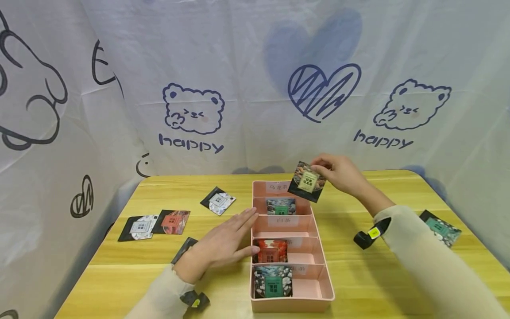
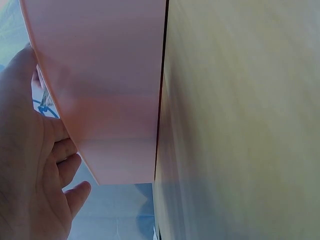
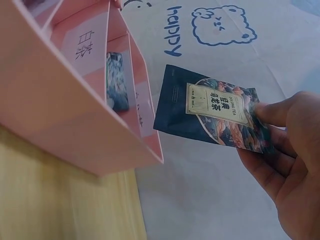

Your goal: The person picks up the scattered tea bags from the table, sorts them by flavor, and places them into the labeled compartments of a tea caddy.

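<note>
My right hand [image 1: 338,173] pinches a dark oolong tea bag packet [image 1: 307,182] by its edge, between thumb and fingers. The packet is tilted above the back of the pink divided box [image 1: 292,305]; its cream label [image 3: 216,104] faces the right wrist camera. My left hand [image 1: 225,241] rests at the box's left rim with fingers extended, the thumb overlapping a red tea packet [image 1: 271,252] in this view. Inside the box also stand a green-labelled packet [image 1: 273,283] in the front compartment and another green-labelled packet [image 1: 280,206] behind the white tea divider.
On the table [image 1: 346,279], left of the box, lie a white-and-black packet [image 1: 139,227], a red packet [image 1: 174,222] and another white packet [image 1: 218,200]. A dark packet [image 1: 185,248] is partly hidden by the left hand. Far right lies a green-labelled packet [image 1: 441,228].
</note>
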Tool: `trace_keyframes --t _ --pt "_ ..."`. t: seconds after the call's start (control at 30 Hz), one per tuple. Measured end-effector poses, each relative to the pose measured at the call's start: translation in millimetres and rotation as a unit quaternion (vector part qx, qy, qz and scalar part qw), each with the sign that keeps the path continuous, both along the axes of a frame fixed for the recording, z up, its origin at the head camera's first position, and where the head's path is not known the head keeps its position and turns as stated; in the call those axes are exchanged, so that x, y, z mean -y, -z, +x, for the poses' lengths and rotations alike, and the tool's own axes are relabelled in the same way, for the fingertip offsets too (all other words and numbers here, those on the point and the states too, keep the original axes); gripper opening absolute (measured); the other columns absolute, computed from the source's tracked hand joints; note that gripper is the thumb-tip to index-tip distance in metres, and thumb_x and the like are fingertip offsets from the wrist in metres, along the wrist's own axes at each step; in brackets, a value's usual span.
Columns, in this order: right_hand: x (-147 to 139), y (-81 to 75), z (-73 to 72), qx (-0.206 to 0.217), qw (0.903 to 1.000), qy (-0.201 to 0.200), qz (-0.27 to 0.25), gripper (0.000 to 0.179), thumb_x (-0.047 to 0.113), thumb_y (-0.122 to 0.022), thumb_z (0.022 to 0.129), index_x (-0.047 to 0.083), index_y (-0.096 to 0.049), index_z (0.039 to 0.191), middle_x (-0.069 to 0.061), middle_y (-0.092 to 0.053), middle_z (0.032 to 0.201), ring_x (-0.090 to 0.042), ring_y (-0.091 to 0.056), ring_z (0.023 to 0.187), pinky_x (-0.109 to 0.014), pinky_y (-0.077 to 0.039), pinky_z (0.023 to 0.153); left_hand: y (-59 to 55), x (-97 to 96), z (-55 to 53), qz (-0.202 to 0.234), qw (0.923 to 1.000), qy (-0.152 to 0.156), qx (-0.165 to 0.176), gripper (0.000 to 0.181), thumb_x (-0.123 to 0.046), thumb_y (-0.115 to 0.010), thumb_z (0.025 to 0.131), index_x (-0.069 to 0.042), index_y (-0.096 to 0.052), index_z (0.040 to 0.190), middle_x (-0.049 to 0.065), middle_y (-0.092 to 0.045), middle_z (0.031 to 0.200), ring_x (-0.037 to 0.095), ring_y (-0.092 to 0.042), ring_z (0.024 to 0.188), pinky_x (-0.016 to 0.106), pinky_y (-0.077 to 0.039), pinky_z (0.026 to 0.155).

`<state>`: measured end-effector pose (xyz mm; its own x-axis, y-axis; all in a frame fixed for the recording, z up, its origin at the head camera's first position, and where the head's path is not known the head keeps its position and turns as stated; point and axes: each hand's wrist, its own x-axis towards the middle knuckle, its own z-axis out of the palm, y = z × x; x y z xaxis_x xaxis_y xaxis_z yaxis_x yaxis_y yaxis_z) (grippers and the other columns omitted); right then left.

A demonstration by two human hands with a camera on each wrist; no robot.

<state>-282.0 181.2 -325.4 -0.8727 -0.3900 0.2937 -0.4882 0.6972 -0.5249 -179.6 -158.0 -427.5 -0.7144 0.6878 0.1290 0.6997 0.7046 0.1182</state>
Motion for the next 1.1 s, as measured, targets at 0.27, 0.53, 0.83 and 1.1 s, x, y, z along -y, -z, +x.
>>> trace_keyframes --t 0.27,0.53,0.83,1.1 --pt "21 -1.4 -16.8 0.032 0.9993 -0.020 -0.003 0.022 0.025 -0.058 0.101 0.009 -0.069 0.111 -0.008 -0.070 0.101 -0.021 -0.064 0.082 -0.038 -0.054 0.069 0.9 0.6 -0.3 0.001 1.0000 0.000 -0.001 0.086 -0.066 -0.030 0.098 -0.005 -0.015 0.157 0.011 -0.011 0.163 0.025 -0.014 0.148 0.040 -0.019 0.119" --pt "40 -0.5 -34.4 0.044 0.9980 -0.047 -0.005 0.020 0.023 -0.058 0.100 0.009 -0.069 0.108 -0.006 -0.069 0.098 -0.021 -0.061 0.081 -0.038 -0.052 0.070 1.4 0.4 -0.8 0.002 1.0000 0.003 -0.001 0.086 -0.066 -0.029 0.098 -0.005 -0.015 0.157 0.012 -0.011 0.163 0.027 -0.016 0.147 0.044 -0.022 0.118" --pt "67 3.2 -44.4 0.064 0.9962 -0.058 -0.013 0.019 0.018 -0.060 0.099 0.005 -0.070 0.108 -0.009 -0.070 0.099 -0.024 -0.063 0.088 -0.039 -0.055 0.075 1.4 -0.4 -0.5 -0.001 1.0000 -0.003 0.006 0.086 -0.066 -0.031 0.098 -0.006 -0.014 0.157 0.011 -0.010 0.163 0.027 -0.014 0.148 0.041 -0.019 0.118" --pt "82 12.5 -53.2 0.052 0.9974 -0.049 -0.012 0.017 0.017 -0.060 0.099 0.005 -0.071 0.104 -0.007 -0.070 0.092 -0.021 -0.063 0.078 -0.036 -0.056 0.070 -0.3 -0.1 0.3 0.002 1.0000 -0.002 0.007 0.086 -0.066 -0.029 0.098 -0.006 -0.014 0.157 0.011 -0.010 0.163 0.026 -0.013 0.148 0.043 -0.021 0.118"
